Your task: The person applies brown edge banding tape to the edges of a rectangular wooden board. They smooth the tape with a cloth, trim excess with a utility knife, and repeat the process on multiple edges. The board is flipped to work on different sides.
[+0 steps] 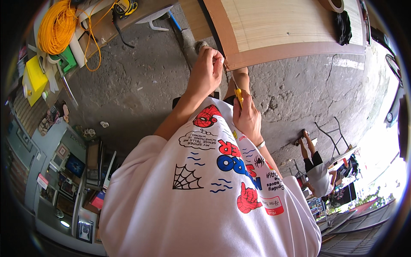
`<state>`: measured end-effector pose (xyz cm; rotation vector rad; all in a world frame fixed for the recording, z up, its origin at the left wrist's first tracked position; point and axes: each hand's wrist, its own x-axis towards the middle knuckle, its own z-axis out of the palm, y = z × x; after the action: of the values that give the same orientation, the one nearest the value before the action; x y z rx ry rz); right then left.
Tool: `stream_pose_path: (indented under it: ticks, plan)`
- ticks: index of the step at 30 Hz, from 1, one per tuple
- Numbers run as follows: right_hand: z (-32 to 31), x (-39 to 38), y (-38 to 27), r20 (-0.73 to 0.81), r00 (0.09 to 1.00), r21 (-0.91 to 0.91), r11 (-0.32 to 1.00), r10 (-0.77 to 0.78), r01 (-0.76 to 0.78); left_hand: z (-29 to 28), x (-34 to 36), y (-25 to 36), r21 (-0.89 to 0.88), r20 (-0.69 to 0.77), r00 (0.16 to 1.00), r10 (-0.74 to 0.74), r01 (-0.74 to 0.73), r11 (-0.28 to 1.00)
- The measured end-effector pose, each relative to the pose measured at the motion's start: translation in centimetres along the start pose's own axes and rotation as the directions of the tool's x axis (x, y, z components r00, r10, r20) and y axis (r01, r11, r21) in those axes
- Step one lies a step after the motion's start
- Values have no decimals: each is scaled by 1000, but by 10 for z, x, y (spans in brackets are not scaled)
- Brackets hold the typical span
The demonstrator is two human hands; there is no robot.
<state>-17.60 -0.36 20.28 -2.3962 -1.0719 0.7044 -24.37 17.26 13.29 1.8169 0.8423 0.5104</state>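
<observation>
In the head view, the only 1, the panel (295, 26) lies ahead of the person at the top, with brown tape (229, 40) along its left and near edges. Both hands are at its near left corner. The right hand (249, 118), just below that corner, is closed around the yellow handle of a knife (239, 98), the thin blade pointing up at the corner. The left hand (207, 70), just left of the corner, has thumb and fingertips drawn together in a pinch; whether they grip a tape end is too small to tell. The step in hand looks like trimming at the taped corner. The next move seems to call for a steady pinch and a short, controlled stroke, with the left fingertips out of the blade's line. As for writing, the white shirt (145, 214), below the panel, carries most: upside-down lettering in a thought cloud, big red and blue letters, and a red-bordered name tag print. Well left of the panel, a tape measure (128, 6) has dark lettering on yellow. Farther off, below and left of the panel, a red-and-white sign (42, 181) is too small to read.
</observation>
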Motion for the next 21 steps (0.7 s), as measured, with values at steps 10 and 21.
stream_pose_path:
  ticks: [10, 21]
  plan:
    - [1, 21, -7, 38, 999, -10, 999, 30, -30, -3, -1, 3, 11, 13, 1000, -23, 23, 1000]
    - [12, 22, -10, 37, 999, -20, 999, 26, -25, -1, -2, 2, 51, -5, 1000, 9, -9, 999]
